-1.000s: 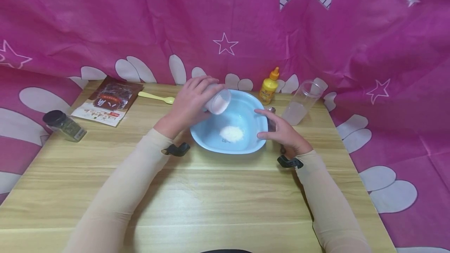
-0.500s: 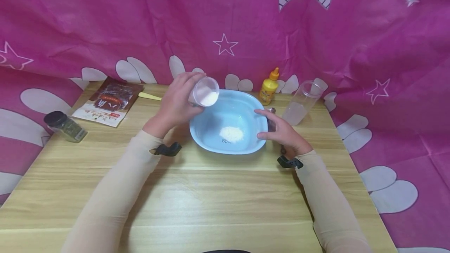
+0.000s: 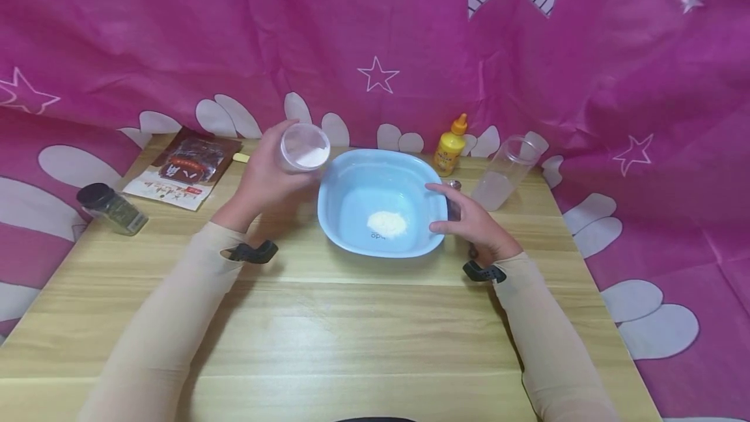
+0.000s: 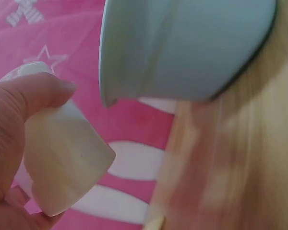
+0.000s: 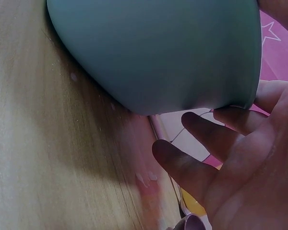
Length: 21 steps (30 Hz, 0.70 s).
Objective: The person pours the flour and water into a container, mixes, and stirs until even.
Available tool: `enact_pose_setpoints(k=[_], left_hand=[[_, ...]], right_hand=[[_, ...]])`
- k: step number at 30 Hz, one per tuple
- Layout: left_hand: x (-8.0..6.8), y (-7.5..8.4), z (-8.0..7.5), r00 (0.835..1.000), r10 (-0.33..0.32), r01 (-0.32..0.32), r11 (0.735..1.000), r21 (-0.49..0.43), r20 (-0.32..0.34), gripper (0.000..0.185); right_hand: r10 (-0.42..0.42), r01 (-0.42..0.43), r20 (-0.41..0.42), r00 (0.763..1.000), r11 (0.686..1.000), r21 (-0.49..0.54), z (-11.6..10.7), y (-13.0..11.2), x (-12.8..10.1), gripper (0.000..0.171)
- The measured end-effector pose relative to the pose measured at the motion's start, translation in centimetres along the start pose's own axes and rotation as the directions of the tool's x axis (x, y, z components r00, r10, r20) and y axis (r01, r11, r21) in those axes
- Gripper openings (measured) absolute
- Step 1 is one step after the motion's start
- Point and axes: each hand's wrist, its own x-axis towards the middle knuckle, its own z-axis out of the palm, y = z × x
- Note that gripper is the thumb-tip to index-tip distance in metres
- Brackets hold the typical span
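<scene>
My left hand (image 3: 263, 168) grips a clear plastic cup (image 3: 305, 147) with white powder in it, just left of a light-blue plastic basin (image 3: 334, 239). The cup's mouth faces the head camera; from the left wrist, the thumb (image 4: 43, 93) lies across its side. A small heap of white powder (image 3: 387, 223) lies on the basin's floor. At the basin's right side, my right hand (image 3: 477, 223) holds the rim between thumb and index finger. In the right wrist view the other fingers (image 5: 185, 165) spread out beneath the rim, by the outer wall.
A yellow squeeze bottle (image 3: 450, 148) and a tall clear container (image 3: 500, 178) with cloudy contents stand behind the right hand. Farther left lie a brown food pouch (image 3: 184, 171), a dark-capped spice jar (image 3: 112, 209) and a partly hidden yellow spoon (image 3: 240, 157). A pink curtain (image 3: 234, 31) hangs behind.
My left hand has moved left with the cup, from over the basin to beside it, and the cup has turned more upright. The right hand stays at the rim.
</scene>
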Motion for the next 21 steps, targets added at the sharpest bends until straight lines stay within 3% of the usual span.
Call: enact_pose_setpoints(k=[6,12,21], left_hand=[[-0.9,-1.4,-1.6,0.993,-0.113,0.110,0.992,-0.060,-0.037,0.097],[-2.3,-3.1,-3.1,0.971,-0.231,0.227,0.972,-0.067,-0.057,0.100],[-3.9,-4.9,-4.4,0.953,-0.302,0.298,0.949,-0.102,-0.032,0.097]], right_hand=[[-0.001,0.001,0.003,1.000,1.000,-0.009,-0.2,-0.2,-0.1,0.082],[-0.002,0.002,0.009,1.000,1.000,-0.001,-0.1,-0.3,0.0,0.083],[0.001,-0.001,0.015,1.000,1.000,0.024,-0.1,-0.1,-0.1,0.084]])
